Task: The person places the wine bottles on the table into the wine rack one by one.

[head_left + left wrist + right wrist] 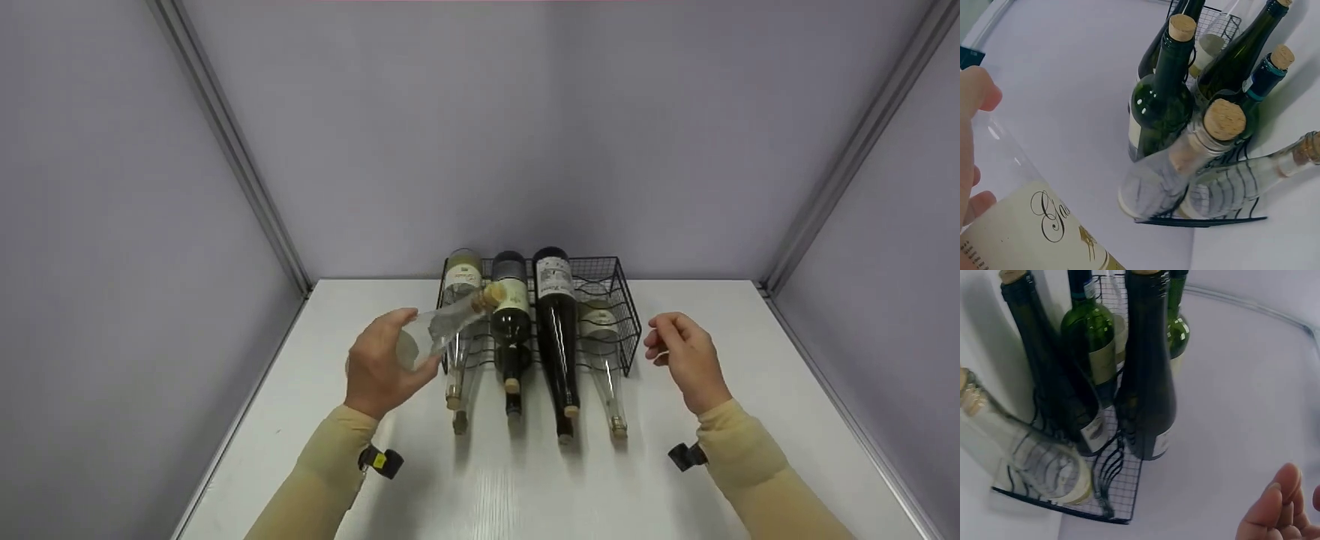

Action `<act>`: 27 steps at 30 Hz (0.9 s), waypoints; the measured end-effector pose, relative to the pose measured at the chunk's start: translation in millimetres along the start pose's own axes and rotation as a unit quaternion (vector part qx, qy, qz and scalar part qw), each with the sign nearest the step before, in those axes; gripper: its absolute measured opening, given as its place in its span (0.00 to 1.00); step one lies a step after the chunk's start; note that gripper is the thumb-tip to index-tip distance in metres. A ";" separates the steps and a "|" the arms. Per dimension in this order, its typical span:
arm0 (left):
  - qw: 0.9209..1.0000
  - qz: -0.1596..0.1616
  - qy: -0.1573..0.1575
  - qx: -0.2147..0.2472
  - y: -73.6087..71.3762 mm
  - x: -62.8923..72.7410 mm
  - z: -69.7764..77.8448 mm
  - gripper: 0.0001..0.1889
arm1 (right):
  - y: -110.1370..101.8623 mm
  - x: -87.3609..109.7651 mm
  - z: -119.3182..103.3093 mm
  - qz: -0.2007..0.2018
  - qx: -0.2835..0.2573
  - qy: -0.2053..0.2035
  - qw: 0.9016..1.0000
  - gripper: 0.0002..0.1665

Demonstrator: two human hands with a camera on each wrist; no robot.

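My left hand [379,364] grips a clear glass wine bottle [442,326] round its body, the thumb below and the fingers above. The bottle is raised and tilted, its corked neck towards the left side of a black wire wine rack [628,315]. In the left wrist view its cream label [1044,225] shows dark script. Right of the rack, my right hand [686,364] hangs over the table with loosely curled fingers and nothing in them. On the rack's upper level lie a clear bottle [463,279], a green bottle [512,322] and a tall dark bottle [556,330].
Several corked bottles lie on the rack's lower level, among them a clear bottle [604,352] at the right. All necks point towards me, past the rack's front. The white table [480,487] meets grey walls [480,135] behind and at both sides.
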State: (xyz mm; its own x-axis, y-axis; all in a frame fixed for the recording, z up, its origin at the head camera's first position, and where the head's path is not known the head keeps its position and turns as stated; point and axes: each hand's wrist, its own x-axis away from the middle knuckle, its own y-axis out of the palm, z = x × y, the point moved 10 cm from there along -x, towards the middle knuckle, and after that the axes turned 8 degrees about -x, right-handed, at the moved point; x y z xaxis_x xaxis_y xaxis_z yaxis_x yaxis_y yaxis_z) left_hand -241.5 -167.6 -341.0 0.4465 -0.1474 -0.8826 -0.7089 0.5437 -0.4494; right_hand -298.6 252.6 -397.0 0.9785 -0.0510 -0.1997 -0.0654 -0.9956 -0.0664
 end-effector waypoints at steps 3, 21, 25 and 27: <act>0.998 -0.026 0.048 -0.019 2.7 -9.2 17.4 0.35 | 15.0 0.6 -14.4 -0.039 -0.011 0.003 0.999 0.25; 0.944 -0.179 0.247 -0.124 54.5 -14.2 94.5 0.34 | 107.0 25.9 -40.9 -0.265 -0.025 0.079 0.961 0.30; 0.936 -0.202 0.256 -0.134 63.8 -15.1 101.9 0.36 | 122.8 28.2 -38.7 -0.300 0.025 0.073 0.951 0.26; 0.932 -0.212 0.258 -0.139 68.1 -16.4 104.6 0.37 | 128.8 29.2 -37.7 -0.318 0.050 0.072 0.944 0.24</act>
State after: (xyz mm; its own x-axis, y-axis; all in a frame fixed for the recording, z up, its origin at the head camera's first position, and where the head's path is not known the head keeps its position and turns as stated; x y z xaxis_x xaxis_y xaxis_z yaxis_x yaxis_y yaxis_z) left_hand -239.9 -41.7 -342.7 0.4474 -0.7173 -0.5341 -0.6750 0.1210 -0.7278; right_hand -271.1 119.9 -374.6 0.8415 0.5383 0.0465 0.5342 -0.8161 -0.2205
